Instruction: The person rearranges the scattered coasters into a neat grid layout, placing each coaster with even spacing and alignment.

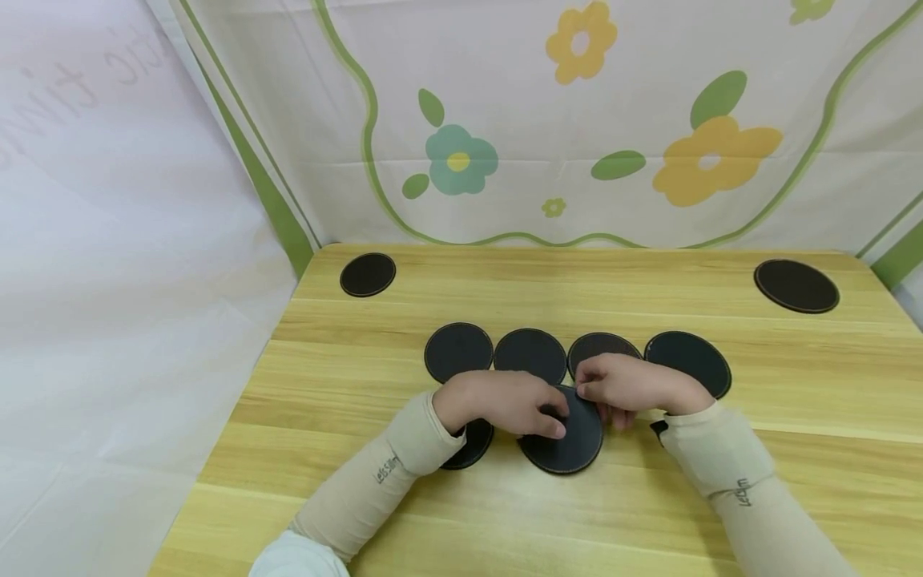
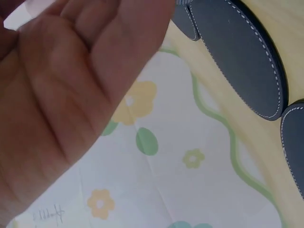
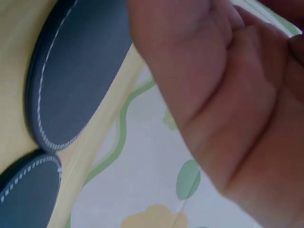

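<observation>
Both hands meet at a round black coaster (image 1: 570, 449) with a stitched rim, in front of a row of similar coasters. My left hand (image 1: 508, 401) holds its left side, with bent thumb and index finger over the top face. At the upper right edge my right hand (image 1: 634, 386) pinches it with curled fingers; some fingertips are hidden. Behind the hands the row has a left coaster (image 1: 459, 353), two middle ones (image 1: 530, 354) and a right coaster (image 1: 688, 361). Under the left wrist another coaster (image 1: 472, 445) is partly covered. The wrist views show palms, the fingertips out of sight.
One coaster (image 1: 368, 274) lies at the far left corner of the wooden table (image 1: 324, 385), another coaster (image 1: 796, 285) at the far right. A white cloth (image 1: 519, 96) with printed flowers stands behind the table, and white fabric (image 1: 130, 280) hangs at the left.
</observation>
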### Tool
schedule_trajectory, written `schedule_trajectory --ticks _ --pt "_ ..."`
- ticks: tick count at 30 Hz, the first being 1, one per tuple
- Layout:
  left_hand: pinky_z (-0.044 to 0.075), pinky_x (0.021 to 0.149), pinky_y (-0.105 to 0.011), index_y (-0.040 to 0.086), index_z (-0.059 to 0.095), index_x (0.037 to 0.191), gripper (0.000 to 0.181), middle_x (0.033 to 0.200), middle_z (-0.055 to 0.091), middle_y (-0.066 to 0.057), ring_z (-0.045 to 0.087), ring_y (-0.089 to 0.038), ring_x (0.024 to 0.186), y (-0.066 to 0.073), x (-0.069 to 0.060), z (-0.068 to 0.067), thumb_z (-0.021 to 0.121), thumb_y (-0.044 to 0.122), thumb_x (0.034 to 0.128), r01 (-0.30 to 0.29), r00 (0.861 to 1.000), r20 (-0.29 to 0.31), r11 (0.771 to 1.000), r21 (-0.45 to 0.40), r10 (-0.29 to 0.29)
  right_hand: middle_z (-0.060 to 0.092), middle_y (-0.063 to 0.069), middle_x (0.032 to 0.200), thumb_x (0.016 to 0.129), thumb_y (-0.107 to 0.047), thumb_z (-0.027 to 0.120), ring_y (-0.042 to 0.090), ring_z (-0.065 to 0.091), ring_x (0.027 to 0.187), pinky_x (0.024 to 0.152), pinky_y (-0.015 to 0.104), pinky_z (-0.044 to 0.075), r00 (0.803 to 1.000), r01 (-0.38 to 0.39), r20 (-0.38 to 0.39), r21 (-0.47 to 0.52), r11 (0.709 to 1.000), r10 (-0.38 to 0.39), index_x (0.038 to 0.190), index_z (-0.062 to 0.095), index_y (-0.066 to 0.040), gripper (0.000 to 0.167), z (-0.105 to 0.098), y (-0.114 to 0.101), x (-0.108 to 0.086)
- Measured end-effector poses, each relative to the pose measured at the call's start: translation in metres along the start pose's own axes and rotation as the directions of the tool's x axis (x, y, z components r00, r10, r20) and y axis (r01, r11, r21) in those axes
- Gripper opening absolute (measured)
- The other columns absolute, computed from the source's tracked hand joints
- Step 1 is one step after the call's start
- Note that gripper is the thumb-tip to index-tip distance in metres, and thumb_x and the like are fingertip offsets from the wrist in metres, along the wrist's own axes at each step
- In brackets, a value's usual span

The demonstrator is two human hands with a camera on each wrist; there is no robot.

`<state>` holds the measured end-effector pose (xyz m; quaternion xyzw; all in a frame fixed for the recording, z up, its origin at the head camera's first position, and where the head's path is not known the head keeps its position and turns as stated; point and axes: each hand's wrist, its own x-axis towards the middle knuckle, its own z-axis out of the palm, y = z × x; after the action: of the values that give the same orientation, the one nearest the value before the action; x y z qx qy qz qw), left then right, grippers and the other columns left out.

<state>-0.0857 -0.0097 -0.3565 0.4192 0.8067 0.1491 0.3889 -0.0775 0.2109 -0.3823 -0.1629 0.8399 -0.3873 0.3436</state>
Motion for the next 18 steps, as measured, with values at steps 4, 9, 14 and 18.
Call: schedule_trajectory --ticks 4,9,14,18 --pt "0.049 0.069 -0.021 0.015 0.066 0.133 0.032 0.09 0.063 0.005 0.064 -0.012 0.067 0.0048 -0.0001 0.0037 0.059 0.029 0.1048 0.02 0.998 0.065 0.999 -0.036 -0.017 0.06 0.009 0.068 0.104 -0.013 0.054 0.022 0.06 0.047 0.047 0.036 0.052 0.999 0.025 0.048 -0.013 1.0 -0.024 0.088 0.066 -0.007 0.021 0.005 -0.0043 0.0003" --pt "0.049 0.061 -0.021 0.017 0.074 0.115 0.021 0.079 0.064 0.002 0.061 -0.01 0.061 0.0063 0.0034 0.0086 0.06 0.028 0.1046 0.02 0.998 0.057 1.0 -0.008 -0.019 0.062 0.009 0.07 0.105 -0.011 0.051 0.025 0.063 0.05 0.049 0.038 0.054 0.999 0.032 0.044 -0.001 0.999 -0.032 0.087 0.067 -0.005 0.024 0.0025 -0.0053 -0.0038" --pt "0.05 0.058 -0.022 0.013 0.075 0.085 0.028 0.072 0.067 0.0 0.065 -0.013 0.061 0.0037 0.0034 0.0094 0.06 0.026 0.1044 0.046 0.998 0.044 0.999 -0.009 -0.046 0.064 0.011 0.075 0.103 -0.007 0.049 0.027 0.064 0.052 0.051 0.042 0.055 0.996 0.053 0.073 0.038 0.998 -0.056 0.091 0.068 -0.004 0.022 0.0052 -0.0059 -0.0031" --pt "0.052 0.058 -0.024 0.011 0.077 0.082 0.029 0.075 0.071 -0.003 0.069 -0.017 0.065 0.0008 0.0022 0.0063 0.061 0.025 0.1034 0.107 0.993 0.045 0.994 -0.039 -0.105 0.067 0.012 0.078 0.101 -0.004 0.049 0.027 0.065 0.052 0.051 0.045 0.056 0.994 0.057 0.092 0.079 0.995 -0.064 0.093 0.067 -0.003 0.02 0.0108 -0.01 -0.0016"
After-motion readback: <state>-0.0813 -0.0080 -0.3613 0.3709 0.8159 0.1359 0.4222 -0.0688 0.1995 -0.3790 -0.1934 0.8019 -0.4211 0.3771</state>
